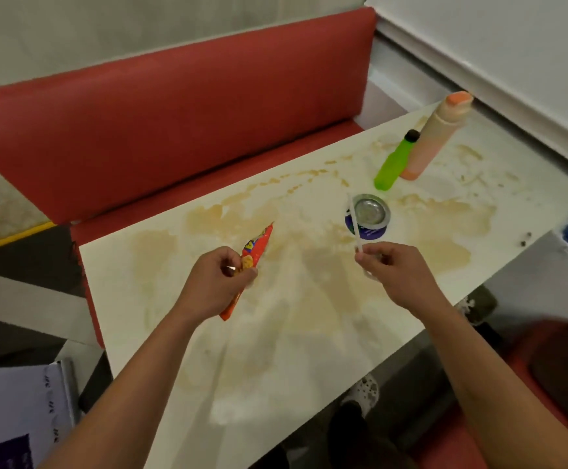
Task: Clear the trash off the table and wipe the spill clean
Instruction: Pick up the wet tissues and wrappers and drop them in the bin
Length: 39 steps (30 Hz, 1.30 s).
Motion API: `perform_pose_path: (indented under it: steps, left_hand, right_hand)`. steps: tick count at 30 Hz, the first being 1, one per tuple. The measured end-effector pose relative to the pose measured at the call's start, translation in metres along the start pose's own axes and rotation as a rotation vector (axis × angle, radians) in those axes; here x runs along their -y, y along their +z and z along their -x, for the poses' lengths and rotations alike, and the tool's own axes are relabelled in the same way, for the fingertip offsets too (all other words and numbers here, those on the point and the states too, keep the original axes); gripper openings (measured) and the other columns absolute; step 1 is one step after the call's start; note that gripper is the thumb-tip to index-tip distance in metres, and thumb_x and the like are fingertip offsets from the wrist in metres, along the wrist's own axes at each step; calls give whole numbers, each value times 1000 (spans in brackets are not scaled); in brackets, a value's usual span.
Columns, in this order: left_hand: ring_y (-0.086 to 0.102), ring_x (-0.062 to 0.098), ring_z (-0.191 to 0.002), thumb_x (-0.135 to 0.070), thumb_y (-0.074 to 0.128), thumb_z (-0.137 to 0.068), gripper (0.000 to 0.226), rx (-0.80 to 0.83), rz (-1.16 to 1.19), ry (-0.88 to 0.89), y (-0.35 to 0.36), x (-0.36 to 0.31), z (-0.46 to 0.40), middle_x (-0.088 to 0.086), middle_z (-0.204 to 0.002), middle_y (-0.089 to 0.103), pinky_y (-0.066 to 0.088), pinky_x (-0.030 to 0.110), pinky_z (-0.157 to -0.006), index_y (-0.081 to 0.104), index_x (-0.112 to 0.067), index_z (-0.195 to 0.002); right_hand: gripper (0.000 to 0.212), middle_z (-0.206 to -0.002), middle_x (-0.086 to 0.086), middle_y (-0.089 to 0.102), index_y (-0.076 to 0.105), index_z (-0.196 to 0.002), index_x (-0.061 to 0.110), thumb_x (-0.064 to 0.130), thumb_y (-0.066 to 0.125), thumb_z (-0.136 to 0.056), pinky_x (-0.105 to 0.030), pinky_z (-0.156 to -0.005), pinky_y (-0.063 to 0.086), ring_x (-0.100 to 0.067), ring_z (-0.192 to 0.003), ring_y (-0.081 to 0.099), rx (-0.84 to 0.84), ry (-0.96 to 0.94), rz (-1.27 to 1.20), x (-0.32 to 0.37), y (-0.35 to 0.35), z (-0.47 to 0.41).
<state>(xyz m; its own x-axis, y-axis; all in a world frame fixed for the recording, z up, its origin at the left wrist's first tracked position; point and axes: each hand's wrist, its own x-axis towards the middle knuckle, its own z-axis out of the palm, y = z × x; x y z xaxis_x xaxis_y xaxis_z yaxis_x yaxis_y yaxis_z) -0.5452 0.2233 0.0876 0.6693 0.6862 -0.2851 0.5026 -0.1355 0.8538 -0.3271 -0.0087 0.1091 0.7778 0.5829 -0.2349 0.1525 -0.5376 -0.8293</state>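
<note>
Trash on the white tabletop [160, 299] is what I'm working on, and I have two pieces of it in hand. My left hand [220, 275] has its fingers curled round a red-orange snack wrapper [257, 248], gripping it near the middle; the wrapper's upper end points away from me over the tabletop and its lower end sticks out below my wrist. My right hand [396, 265] pinches the near end of a thin white straw [355, 221] between thumb and fingertips, and there seems to be a bit of clear plastic under the same fingers, though I cannot tell what it is. The straw slants up and away across a foil-lined cup lid [370, 211] with a dark purple rim, which lies flat just beyond my right hand.

The spill [309, 316] is a pale brown film spread over most of the tabletop, under both hands, around the lid, and on toward the far right edge in streaks and puddles. Farther back a green bottle [394, 164] with a black cap stands just beside a taller peach-coloured bottle [433, 137]. Beyond the tabletop runs a red bench seat [174, 123].
</note>
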Motion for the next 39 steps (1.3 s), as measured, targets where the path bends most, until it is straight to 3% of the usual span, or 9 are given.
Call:
perform_pose_path:
  steps: [6,8,11,14,16,20,25,30,39]
  left_hand:
    - [71,31,-74,-20,81,-85,26,126,-5,18,81,-51,-6,10,-76,71,49,30,-61,57,-10,-80]
    - [72,27,-70,-17,81,-85,25,157,2,14,113,-67,-9,10,-78,72,49,27,-59,58,-7,-82]
    - [71,16,-64,-14,79,-86,24,192,14,-1,162,-94,-14,9,-76,74,48,19,-54,58,-2,-86]
    - [72,17,-68,-15,78,-87,23,218,15,-22,209,-117,-22,7,-76,74,50,25,-59,58,-5,-85]
    - [74,22,-73,-17,78,-88,23,241,7,-23,239,-133,-29,7,-77,74,53,34,-68,58,-7,-84]
    - [73,22,-75,-19,77,-88,22,267,6,-24,296,-161,-44,6,-77,74,53,38,-70,58,-12,-82]
    - [73,28,-78,-16,77,-88,20,318,5,2,364,-196,-59,9,-79,74,55,41,-77,58,-11,-84]
    - [73,30,-79,-21,79,-87,23,408,-55,52,423,-220,-73,14,-84,72,57,49,-77,58,-17,-78]
    - [75,18,-75,-17,75,-90,20,540,-63,83,519,-252,-85,5,-76,74,55,36,-71,60,-4,-85]
  right_hand:
    - [7,-74,-13,59,78,-95,16,21,73,-94,-8,-56,44,2,-54,51,-8,61,-76,-44,-77,10]
    - [5,-77,-21,62,77,-94,19,22,74,-93,-11,-61,50,0,-60,56,-17,81,-90,-62,-102,9]
    - [7,-82,-11,70,77,-97,22,27,76,-92,-23,-77,58,-1,-69,63,-45,109,-129,-94,-142,1]
    - [11,-94,-15,72,77,-101,18,25,75,-92,-7,-63,48,6,-68,63,-86,117,-143,-121,-186,-10]
    - [14,-92,-5,74,78,-103,19,29,75,-92,-7,-64,47,0,-76,67,-99,113,-139,-143,-215,-18]
    - [17,-90,1,75,79,-102,23,35,77,-90,-35,-77,59,-22,-84,71,-133,138,-159,-190,-267,-34]
    - [18,-93,6,76,79,-104,25,37,75,-91,-27,-80,57,-10,-88,71,-185,176,-191,-237,-318,-42]
    - [14,-93,3,77,80,-103,21,29,74,-93,-8,-64,47,-1,-77,68,-266,208,-229,-266,-354,-38]
    - [11,-94,7,79,81,-102,22,25,76,-92,-25,-82,57,-9,-90,73,-384,270,-351,-317,-397,-26]
